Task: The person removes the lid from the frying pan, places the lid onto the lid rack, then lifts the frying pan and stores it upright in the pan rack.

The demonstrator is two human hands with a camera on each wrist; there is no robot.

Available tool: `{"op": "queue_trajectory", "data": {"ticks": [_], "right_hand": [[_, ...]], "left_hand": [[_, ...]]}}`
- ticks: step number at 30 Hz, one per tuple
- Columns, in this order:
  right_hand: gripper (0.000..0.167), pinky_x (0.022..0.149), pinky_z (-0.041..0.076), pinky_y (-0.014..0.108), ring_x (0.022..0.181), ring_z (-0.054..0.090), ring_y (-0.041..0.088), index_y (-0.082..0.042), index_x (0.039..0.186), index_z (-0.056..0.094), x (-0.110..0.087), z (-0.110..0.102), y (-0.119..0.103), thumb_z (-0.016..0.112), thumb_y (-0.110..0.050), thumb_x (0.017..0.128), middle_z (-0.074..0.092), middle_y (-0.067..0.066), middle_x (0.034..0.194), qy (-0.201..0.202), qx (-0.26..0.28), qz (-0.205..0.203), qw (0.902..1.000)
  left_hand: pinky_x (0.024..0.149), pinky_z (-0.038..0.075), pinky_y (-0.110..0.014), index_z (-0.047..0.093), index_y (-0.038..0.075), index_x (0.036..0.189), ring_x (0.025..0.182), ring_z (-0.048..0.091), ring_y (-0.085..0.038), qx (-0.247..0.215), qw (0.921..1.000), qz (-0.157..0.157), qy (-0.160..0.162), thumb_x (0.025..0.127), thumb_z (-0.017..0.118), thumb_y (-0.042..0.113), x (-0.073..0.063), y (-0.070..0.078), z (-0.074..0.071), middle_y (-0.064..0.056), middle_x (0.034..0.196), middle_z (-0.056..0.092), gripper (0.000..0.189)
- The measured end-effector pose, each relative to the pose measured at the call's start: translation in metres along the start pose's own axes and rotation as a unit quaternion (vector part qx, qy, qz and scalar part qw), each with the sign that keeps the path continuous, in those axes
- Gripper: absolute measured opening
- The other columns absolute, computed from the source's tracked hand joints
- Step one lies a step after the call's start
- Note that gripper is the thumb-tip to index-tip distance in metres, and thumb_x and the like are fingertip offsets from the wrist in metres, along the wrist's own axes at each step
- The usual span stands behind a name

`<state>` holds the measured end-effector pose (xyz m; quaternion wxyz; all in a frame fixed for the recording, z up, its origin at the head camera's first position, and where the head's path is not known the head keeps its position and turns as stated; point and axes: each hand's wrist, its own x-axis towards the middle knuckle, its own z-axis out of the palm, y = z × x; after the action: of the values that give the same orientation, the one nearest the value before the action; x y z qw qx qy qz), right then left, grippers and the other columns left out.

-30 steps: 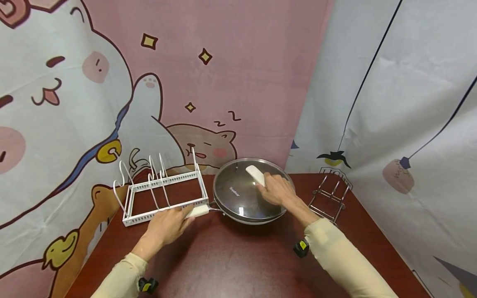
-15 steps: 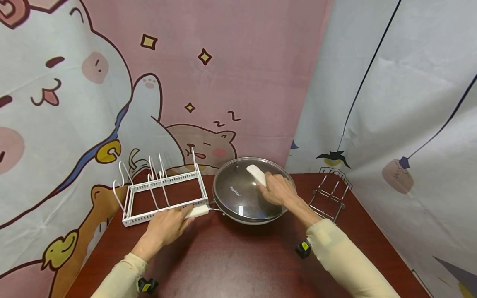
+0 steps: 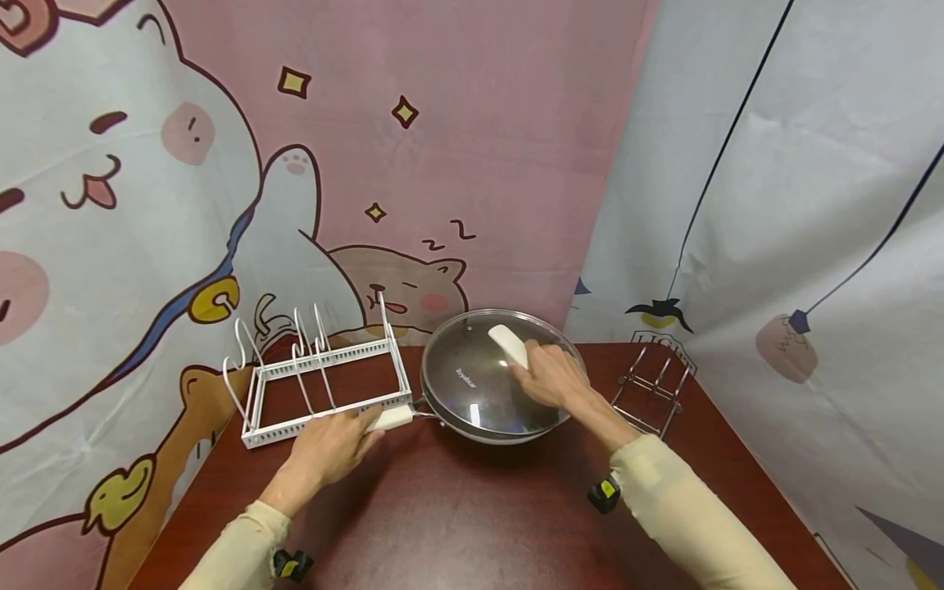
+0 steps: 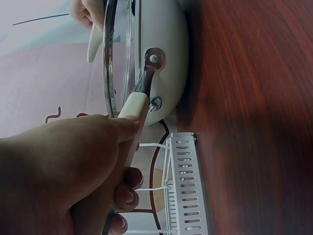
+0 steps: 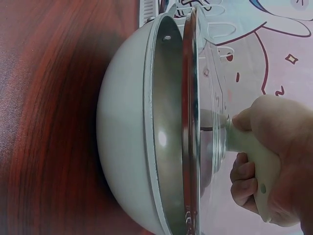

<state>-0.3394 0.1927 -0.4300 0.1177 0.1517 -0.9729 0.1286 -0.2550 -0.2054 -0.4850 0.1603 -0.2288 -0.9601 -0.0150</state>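
Observation:
In the head view my left hand (image 3: pixel 332 449) grips the cream handle (image 3: pixel 392 419) of a wok-like pan (image 3: pixel 487 437) that stands on the table. My right hand (image 3: pixel 553 377) is wrapped round the cream upright handle (image 3: pixel 507 342) of a round glass lid (image 3: pixel 457 352). The right wrist view shows a gap between the lid's metal rim (image 5: pixel 193 122) and the white pan (image 5: pixel 124 127), so the lid is held over the pan and tilted slightly. Fingers curled under the pan handle appear in the left wrist view, near the riveted bracket (image 4: pixel 154 58).
A white wire rack (image 3: pixel 283 430) with upright hoops stands left of the pan, close to my left hand. At right, a small metal rack (image 3: pixel 652 388) sits near the table's back edge. The brown table (image 3: pixel 479 516) meets printed curtains behind and at right.
The lid has risen very slightly in my right hand, and the right forearm has shifted a little to the right. My left hand and the pan stay where they were.

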Motion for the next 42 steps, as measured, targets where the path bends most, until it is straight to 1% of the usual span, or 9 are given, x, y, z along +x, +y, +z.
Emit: {"op": "queue_trajectory", "data": {"ticks": [13, 21, 32, 42], "right_hand": [[0.037, 0.057, 0.048, 0.037, 0.066, 0.063, 0.024, -0.005, 0.110, 0.066, -0.001, -0.003, -0.002, 0.071, -0.041, 0.108, 0.065, 0.007, 0.079, 0.004, 0.005, -0.006, 1.0000], [0.036, 0.058, 0.048, 0.037, 0.067, 0.064, 0.024, -0.006, 0.109, 0.065, -0.001, -0.004, -0.005, 0.071, -0.041, 0.108, 0.066, 0.007, 0.080, 0.006, 0.010, -0.004, 0.9999], [0.035, 0.056, 0.047, 0.035, 0.066, 0.064, 0.023, -0.006, 0.107, 0.065, -0.002, -0.007, -0.008, 0.072, -0.041, 0.107, 0.067, 0.008, 0.080, 0.016, 0.018, -0.014, 0.9996], [0.036, 0.057, 0.048, 0.037, 0.068, 0.065, 0.023, -0.006, 0.109, 0.066, -0.004, -0.009, -0.010, 0.073, -0.042, 0.107, 0.068, 0.008, 0.081, 0.020, 0.023, -0.013, 0.9995]], "left_hand": [[0.054, 0.052, -0.051, 0.069, 0.017, 0.134, 0.071, 0.075, -0.038, -0.002, 1.0000, -0.002, -0.001, 0.108, 0.076, 0.037, 0.000, 0.000, -0.001, -0.013, 0.086, 0.077, 0.034], [0.053, 0.051, -0.049, 0.068, 0.019, 0.128, 0.070, 0.075, -0.036, -0.006, 1.0000, -0.003, -0.006, 0.108, 0.075, 0.037, 0.000, 0.001, -0.003, -0.011, 0.086, 0.075, 0.028], [0.054, 0.052, -0.049, 0.069, 0.019, 0.129, 0.072, 0.076, -0.036, -0.002, 1.0000, 0.001, 0.000, 0.108, 0.076, 0.037, 0.000, 0.001, -0.001, -0.011, 0.087, 0.076, 0.028], [0.054, 0.053, -0.050, 0.068, 0.019, 0.129, 0.072, 0.076, -0.036, -0.003, 1.0000, 0.000, 0.000, 0.108, 0.076, 0.037, 0.000, 0.001, -0.001, -0.012, 0.087, 0.076, 0.028]]}}
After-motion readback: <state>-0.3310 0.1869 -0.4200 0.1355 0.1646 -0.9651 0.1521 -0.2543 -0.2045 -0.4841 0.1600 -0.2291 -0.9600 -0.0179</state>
